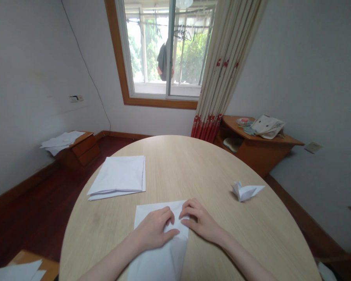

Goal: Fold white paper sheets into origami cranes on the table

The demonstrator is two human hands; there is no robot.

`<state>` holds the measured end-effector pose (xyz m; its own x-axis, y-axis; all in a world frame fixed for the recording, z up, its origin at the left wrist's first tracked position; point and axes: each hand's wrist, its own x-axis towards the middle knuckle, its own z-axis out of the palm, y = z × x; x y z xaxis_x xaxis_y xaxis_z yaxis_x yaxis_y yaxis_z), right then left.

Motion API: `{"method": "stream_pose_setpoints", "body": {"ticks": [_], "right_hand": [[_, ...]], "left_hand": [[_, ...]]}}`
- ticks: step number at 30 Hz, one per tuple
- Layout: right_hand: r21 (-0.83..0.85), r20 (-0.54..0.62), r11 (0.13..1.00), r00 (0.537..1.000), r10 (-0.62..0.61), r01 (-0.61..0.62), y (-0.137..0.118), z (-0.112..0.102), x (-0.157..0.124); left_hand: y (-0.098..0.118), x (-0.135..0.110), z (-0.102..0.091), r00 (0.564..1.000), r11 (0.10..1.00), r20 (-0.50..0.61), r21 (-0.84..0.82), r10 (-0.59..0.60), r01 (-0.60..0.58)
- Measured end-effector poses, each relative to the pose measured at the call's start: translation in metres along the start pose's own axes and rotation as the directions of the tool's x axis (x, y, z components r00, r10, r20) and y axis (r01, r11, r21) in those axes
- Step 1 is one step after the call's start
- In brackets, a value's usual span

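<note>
A white sheet of paper (pixel 160 259) with fold lines lies on the near part of the round table, reaching below the bottom of the view. My left hand (pixel 156 228) rests on top of it, fingers bent and the thumb held apart from them. At the sheet's upper right edge is my right hand (pixel 200 220), its fingers curled over the paper and the thumb close to the index finger. That hand covers the corner beneath it. A small folded-paper figure (pixel 245 192) with pointed ends stands to the right, touched by neither hand.
The pale wooden round table (pixel 175 164) carries a stack of folded white paper (pixel 119 173) at left. More papers lie on a low drawer cabinet (pixel 84 148) and at the lower left. A corner desk (pixel 260 152) with a cloth bag (pixel 267 127) stands by the curtain (pixel 219 78).
</note>
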<state>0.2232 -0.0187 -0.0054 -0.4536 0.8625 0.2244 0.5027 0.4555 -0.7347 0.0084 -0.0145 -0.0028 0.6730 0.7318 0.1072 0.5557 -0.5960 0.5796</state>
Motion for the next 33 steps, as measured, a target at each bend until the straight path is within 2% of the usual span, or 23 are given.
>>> {"method": "stream_pose_setpoints", "body": {"ticks": [6, 14, 22, 29, 33], "right_hand": [[0.019, 0.012, 1.000, 1.000, 0.004, -0.005, 0.006, 0.003, 0.000], [0.021, -0.072, 1.000, 0.997, 0.007, -0.005, 0.011, -0.005, 0.000], [-0.090, -0.016, 0.996, 1.000, 0.003, -0.004, 0.019, -0.005, -0.001], [-0.215, 0.050, 0.977, 0.998, 0.025, -0.013, 0.013, -0.008, 0.000], [-0.171, 0.110, 0.985, 0.994, -0.020, 0.039, 0.008, -0.009, 0.002]], "left_hand": [[0.002, 0.001, -0.001, 1.000, 1.000, 0.014, 0.016, 0.018, -0.018], [0.002, 0.003, -0.004, 0.998, 0.999, 0.065, 0.037, -0.018, 0.015], [-0.002, 0.002, 0.000, 0.998, 0.999, 0.062, 0.036, -0.001, -0.002], [-0.002, 0.002, 0.002, 0.999, 0.998, 0.030, 0.050, 0.038, -0.039], [-0.005, 0.001, 0.005, 0.994, 0.990, -0.013, 0.084, 0.111, -0.109]]}}
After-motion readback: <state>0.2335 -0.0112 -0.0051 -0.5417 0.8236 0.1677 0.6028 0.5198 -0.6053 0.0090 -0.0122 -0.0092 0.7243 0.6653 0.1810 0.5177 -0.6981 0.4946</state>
